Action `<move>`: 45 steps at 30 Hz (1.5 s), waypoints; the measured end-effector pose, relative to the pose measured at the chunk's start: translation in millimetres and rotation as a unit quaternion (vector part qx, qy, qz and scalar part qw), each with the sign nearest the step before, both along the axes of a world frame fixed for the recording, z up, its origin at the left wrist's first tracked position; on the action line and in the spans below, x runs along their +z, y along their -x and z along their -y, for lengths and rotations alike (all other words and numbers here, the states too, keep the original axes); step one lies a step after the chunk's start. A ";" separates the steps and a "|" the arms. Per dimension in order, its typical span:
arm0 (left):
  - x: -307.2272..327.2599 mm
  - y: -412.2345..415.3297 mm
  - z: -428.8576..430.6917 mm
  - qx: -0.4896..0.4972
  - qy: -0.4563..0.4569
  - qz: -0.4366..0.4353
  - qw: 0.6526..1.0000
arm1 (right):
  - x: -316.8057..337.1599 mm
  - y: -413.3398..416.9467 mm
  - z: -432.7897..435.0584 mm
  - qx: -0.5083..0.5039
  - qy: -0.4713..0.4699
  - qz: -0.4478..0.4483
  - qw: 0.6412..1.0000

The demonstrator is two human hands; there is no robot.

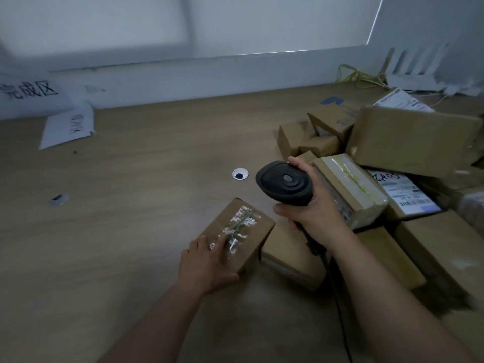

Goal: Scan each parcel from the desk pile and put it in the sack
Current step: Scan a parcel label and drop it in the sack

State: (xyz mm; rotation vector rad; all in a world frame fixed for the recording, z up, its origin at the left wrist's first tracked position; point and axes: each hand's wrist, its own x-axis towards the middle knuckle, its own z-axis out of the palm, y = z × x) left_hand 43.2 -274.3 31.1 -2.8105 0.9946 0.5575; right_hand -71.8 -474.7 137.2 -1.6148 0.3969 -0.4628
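Wood-grain desk point(131, 205): left hand point(207, 263) on taped cardboard parcel point(241, 231).

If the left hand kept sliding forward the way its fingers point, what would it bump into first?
The left hand already rests on the taped cardboard box. Its fingers point up and right along the top; past the box, the black scanner looks next, though depth is unclear.

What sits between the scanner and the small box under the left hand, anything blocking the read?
Nothing visible. The scanner in the right hand hangs above the small box with open air between. The left hand covers only the box's near end; no label shows on its taped top.
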 end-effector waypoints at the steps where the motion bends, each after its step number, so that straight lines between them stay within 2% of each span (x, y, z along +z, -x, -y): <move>1: 2.5 -0.6 -4.4 0.017 0.005 -0.010 1.000 | 1.8 7.3 -3.5 0.000 0.001 0.002 1.000; 4: 12.9 -23.7 -10.8 0.105 0.073 -0.105 0.986 | 6.7 25.4 -11.7 -0.002 0.011 0.005 1.000; 6: 21.1 -39.1 -16.0 0.155 0.165 -0.181 0.957 | 9.9 37.9 -15.3 -0.008 0.021 0.000 1.000; 9: 29.2 -51.4 -24.2 0.185 0.260 -0.193 0.928 | 14.8 51.6 -19.3 -0.019 0.040 -0.002 0.999; 13: 36.6 -60.3 -28.0 0.158 0.217 -0.148 0.952 | 24.3 56.6 -28.5 -0.022 0.085 -0.002 0.996; 17: 44.6 -72.9 -34.6 0.129 0.216 -0.113 0.961 | 26.7 53.2 -38.4 -0.007 0.065 -0.015 0.998; 23: 55.2 -78.3 -29.6 0.158 0.144 -0.004 0.977 | 28.0 43.4 -46.8 0.010 0.070 -0.027 0.997; 26: 59.9 -80.9 -28.5 0.182 0.140 0.024 0.973 | 26.5 37.4 -50.3 0.018 0.075 -0.031 0.997; 28: 61.6 -89.6 -30.0 0.201 0.140 0.000 0.970 | 24.5 34.7 -50.2 0.017 0.079 -0.030 0.996; 33: 84.2 -101.3 -51.1 0.224 0.132 -0.157 0.953 | 19.9 30.4 -48.0 0.022 0.065 -0.019 0.997; 36: 88.8 -96.9 -72.2 0.218 0.151 -0.186 0.946 | 18.2 28.9 -48.1 0.029 0.055 -0.011 0.998; 39: 81.8 -85.5 -93.4 0.249 0.249 -0.200 0.914 | 17.0 28.3 -49.3 0.034 0.044 -0.006 0.998; 43: 69.0 -62.0 -108.7 0.336 0.439 -0.233 0.800 | 20.7 30.4 -54.8 0.059 -0.003 0.020 0.998; 45: 67.0 -53.7 -107.7 0.342 0.486 -0.214 0.775 | 24.4 33.2 -58.4 0.075 -0.002 0.021 0.997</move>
